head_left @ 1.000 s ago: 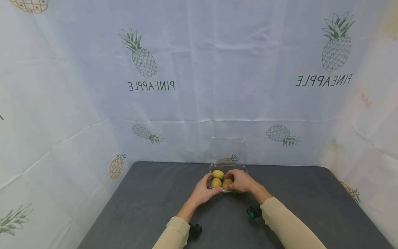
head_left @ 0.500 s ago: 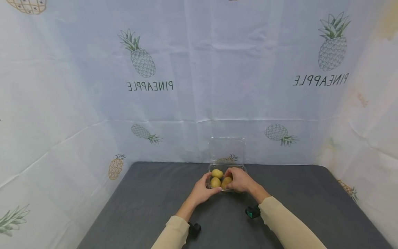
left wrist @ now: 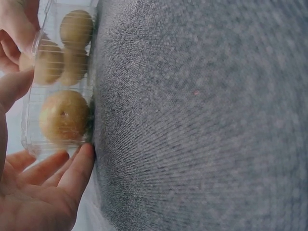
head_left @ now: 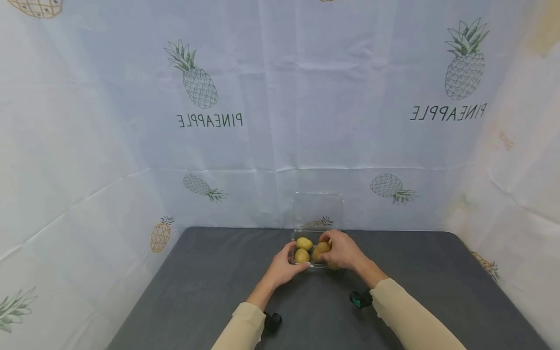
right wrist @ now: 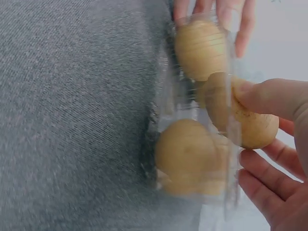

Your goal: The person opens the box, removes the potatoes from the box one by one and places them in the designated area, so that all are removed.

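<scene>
A clear plastic clamshell box (head_left: 317, 266) stands at the table's far side with its lid (head_left: 318, 206) raised. My left hand (head_left: 282, 267) holds its left end, fingers along the side wall and thumb at the front rim. Between thumb and fingers, my right hand (head_left: 343, 250) grips a potato (right wrist: 255, 127), which sticks up past the rim in the right wrist view. Two potatoes lie in the left half, the nearer potato (head_left: 302, 256) beside my left thumb. Through the wall of the right half shows another potato (right wrist: 186, 147), partly hidden by my right hand in the head view.
The dark grey table (head_left: 210, 291) reaches toward me from the box. Close behind the lid hangs a white cloth (head_left: 262, 146) printed with pineapples, and it continues along both sides. Black wrist devices (head_left: 360, 299) sit under both sleeves.
My right hand has lifted the potato a little from its place and shifted slightly right, uncovering part of a potato at the front right. The left hand stays on the box.
</scene>
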A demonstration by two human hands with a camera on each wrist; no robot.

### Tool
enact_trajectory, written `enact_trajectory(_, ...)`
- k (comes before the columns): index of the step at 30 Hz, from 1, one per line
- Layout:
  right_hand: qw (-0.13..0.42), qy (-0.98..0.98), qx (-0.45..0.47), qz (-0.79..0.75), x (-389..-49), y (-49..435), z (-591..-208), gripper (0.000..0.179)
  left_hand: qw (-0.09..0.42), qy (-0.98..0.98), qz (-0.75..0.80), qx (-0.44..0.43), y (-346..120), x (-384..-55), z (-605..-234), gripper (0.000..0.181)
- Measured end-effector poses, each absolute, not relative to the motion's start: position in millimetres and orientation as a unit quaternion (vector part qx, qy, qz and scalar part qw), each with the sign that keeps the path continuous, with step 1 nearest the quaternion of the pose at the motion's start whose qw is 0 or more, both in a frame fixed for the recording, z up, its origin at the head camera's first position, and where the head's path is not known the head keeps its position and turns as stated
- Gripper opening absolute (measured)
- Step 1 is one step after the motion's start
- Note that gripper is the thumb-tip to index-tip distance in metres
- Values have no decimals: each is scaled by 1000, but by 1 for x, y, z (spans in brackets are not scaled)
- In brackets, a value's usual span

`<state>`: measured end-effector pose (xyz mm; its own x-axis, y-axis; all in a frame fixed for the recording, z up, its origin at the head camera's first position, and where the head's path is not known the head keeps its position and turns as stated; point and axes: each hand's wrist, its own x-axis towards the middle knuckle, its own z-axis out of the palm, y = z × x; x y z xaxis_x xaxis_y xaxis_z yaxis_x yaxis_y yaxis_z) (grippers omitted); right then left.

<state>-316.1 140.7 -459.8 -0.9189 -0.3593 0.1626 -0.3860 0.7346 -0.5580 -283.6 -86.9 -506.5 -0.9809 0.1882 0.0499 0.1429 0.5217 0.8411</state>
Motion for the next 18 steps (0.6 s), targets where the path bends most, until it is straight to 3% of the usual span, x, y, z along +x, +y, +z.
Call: enact_trajectory(18, 59, -904, 205, 372, -301, 177, -439, 42, 26, 868, 485, 103, -88, -283, -502, 80)
